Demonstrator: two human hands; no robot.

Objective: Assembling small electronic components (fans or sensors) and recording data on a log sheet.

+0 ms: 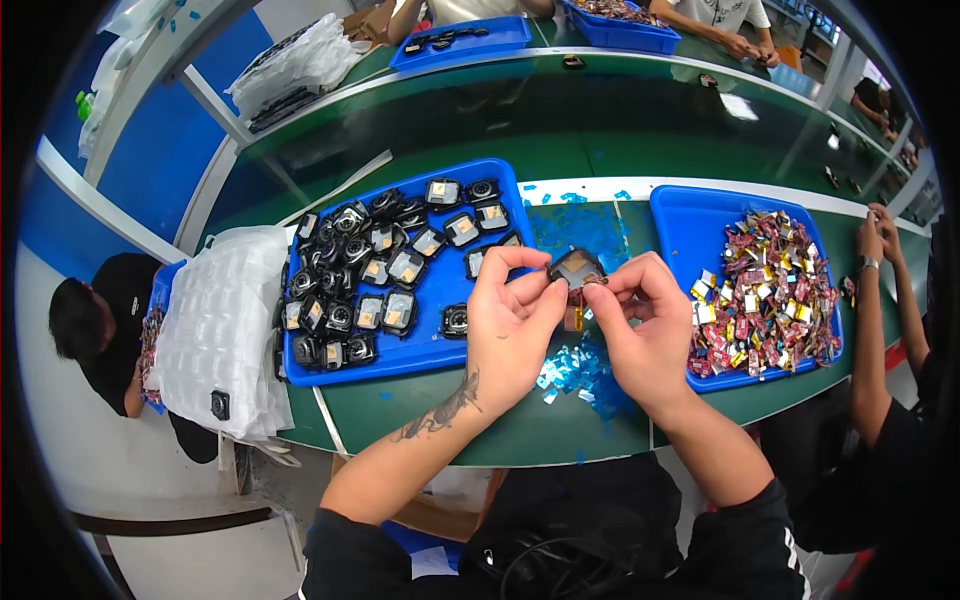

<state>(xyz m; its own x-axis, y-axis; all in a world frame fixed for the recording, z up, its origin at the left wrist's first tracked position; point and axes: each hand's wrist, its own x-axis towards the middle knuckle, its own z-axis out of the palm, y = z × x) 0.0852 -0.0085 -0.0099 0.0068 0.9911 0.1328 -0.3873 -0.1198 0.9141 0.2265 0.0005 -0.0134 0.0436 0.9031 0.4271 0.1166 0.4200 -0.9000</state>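
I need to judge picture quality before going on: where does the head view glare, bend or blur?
Head view: ceiling lights glare on the green table; its edges bend toward the dark fisheye rim; both hands and the small black part between them look sharp; far workers are small.

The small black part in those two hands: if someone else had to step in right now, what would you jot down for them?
Left hand and right hand: both pinch one small black part over the green bench.
Blue tray to the left: many similar black parts, some showing gold faces.
Second blue tray to the right: a heap of small red, yellow and silver pieces.
Blue scraps lie under the hands.
Done or left: cannot tell which tray parts are finished.
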